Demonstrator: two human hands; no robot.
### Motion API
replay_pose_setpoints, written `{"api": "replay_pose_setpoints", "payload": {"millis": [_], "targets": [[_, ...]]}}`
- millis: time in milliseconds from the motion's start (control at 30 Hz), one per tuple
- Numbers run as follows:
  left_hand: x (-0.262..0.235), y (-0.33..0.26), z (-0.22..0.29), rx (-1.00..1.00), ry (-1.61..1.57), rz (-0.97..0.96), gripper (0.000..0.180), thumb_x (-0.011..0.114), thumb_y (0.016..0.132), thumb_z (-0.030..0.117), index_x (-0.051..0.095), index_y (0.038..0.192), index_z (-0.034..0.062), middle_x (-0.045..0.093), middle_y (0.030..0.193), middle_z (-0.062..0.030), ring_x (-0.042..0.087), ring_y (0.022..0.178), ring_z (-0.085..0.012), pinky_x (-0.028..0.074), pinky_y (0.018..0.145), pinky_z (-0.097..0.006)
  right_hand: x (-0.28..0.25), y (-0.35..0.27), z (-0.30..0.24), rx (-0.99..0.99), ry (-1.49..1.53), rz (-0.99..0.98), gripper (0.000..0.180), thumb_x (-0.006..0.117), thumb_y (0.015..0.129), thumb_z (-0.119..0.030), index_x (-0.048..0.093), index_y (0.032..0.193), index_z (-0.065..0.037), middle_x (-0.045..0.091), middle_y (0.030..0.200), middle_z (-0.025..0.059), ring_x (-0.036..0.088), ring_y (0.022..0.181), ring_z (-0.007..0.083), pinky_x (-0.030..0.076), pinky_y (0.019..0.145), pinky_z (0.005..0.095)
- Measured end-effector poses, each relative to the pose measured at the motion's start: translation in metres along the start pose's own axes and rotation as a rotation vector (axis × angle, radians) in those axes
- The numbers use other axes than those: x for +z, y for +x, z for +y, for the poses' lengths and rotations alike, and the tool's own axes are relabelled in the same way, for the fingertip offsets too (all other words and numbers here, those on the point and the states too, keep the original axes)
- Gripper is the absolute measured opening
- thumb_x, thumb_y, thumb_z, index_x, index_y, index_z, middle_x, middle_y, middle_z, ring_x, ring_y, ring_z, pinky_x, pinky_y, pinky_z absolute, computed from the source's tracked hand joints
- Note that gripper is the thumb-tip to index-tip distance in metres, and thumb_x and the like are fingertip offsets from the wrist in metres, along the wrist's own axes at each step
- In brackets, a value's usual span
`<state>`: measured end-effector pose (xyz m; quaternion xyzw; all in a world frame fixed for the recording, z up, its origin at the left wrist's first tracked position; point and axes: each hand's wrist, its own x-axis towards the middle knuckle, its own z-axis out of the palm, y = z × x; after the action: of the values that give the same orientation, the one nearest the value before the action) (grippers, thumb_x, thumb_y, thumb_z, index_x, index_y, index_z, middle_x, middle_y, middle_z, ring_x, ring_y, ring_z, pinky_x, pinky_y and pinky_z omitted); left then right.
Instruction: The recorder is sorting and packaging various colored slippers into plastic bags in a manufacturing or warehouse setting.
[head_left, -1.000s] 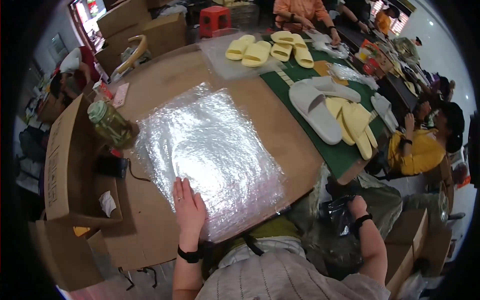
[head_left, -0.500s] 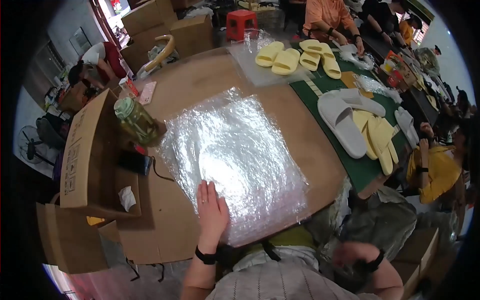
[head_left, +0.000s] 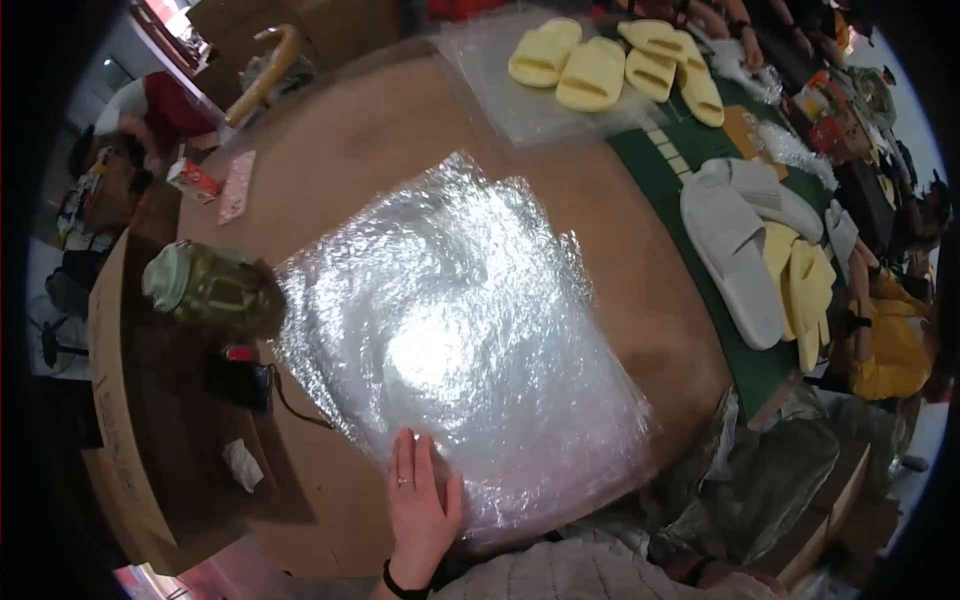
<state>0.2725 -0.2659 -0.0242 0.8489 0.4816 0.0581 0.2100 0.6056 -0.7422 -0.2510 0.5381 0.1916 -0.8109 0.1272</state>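
A stack of clear, shiny plastic bags or sheets (head_left: 480, 330) lies across the brown table, glaring where light hits it. My left hand (head_left: 420, 510) rests on the near left edge of this stack, palm down and fingers stretched out, holding nothing. It wears a ring and a dark wristband. Of my right arm only a part of the forearm (head_left: 740, 580) shows at the lower edge; the hand itself cannot be made out.
Yellow slides (head_left: 590, 75) sit on flat clear plastic at the back. Grey slides (head_left: 735, 260) and more yellow ones lie on a green mat (head_left: 650, 160) at right. A green-lidded jar (head_left: 215, 290), a dark phone-like object (head_left: 240, 380) and a cardboard box (head_left: 120, 400) stand left. Other people work nearby.
My view has tilted down and shifted, so the table looks nearer. My left hand stays flat on the plastic's near edge. The right hand, seen before at lower right, has dropped from sight.
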Motion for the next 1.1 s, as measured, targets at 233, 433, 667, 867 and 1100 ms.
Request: {"api": "replay_pose_setpoints", "payload": {"millis": [233,433,667,867,1100], "targets": [[-0.037,0.026,0.010,-0.104,0.013,-0.291,0.071,0.070,0.087,0.022,0.038,0.145,-0.0040,0.034,0.152,-0.0304,0.042,0.130,-0.0498,0.039,0.107,-0.052,0.043,-0.029,0.000,0.253,0.173,-0.080,0.016,0.064,0.089,-0.021,0.071,0.099,-0.010,0.070,0.086,0.0081,0.057,0.059,0.0159,0.045,0.053,0.0352],[-0.049,0.043,0.018,-0.048,0.063,-0.490,0.082,0.072,0.086,0.027,0.030,0.147,-0.0091,0.027,0.153,-0.0353,0.037,0.135,-0.0522,0.037,0.109,-0.051,0.094,-0.052,-0.011,0.405,0.309,-0.082,0.017,0.064,0.088,-0.021,0.071,0.100,-0.011,0.070,0.086,0.0080,0.057,0.059,0.0162,0.045,0.052,0.0353],[-0.057,0.040,0.019,-0.076,0.070,-0.587,0.089,0.072,0.086,0.029,0.025,0.146,-0.0170,0.019,0.152,-0.0419,0.024,0.142,-0.0547,0.029,0.116,-0.052,0.137,-0.071,0.007,0.194,0.145,0.191,0.020,0.066,0.084,-0.023,0.073,0.098,-0.010,0.071,0.084,0.0067,0.060,0.061,0.0194,0.048,0.054,0.0374],[-0.053,0.049,0.021,-0.046,0.047,-0.618,0.091,0.072,0.087,0.031,0.024,0.146,-0.0184,0.018,0.151,-0.0435,0.021,0.142,-0.0560,0.028,0.117,-0.052,0.164,-0.020,0.033,0.154,-0.551,0.392,0.030,0.064,0.086,-0.029,0.071,0.110,-0.012,0.072,0.094,0.0067,0.067,0.082,0.0262,0.053,0.072,0.0418],[-0.042,0.037,0.016,0.023,0.086,-0.495,0.091,0.073,0.085,0.030,0.026,0.145,-0.0183,0.019,0.151,-0.0432,0.025,0.141,-0.0558,0.031,0.115,-0.052,0.021,0.083,-0.174,0.103,-0.719,0.382,0.033,0.059,0.092,-0.032,0.066,0.117,-0.012,0.067,0.104,0.0103,0.064,0.094,0.0251,0.052,0.079,0.0414]]}}
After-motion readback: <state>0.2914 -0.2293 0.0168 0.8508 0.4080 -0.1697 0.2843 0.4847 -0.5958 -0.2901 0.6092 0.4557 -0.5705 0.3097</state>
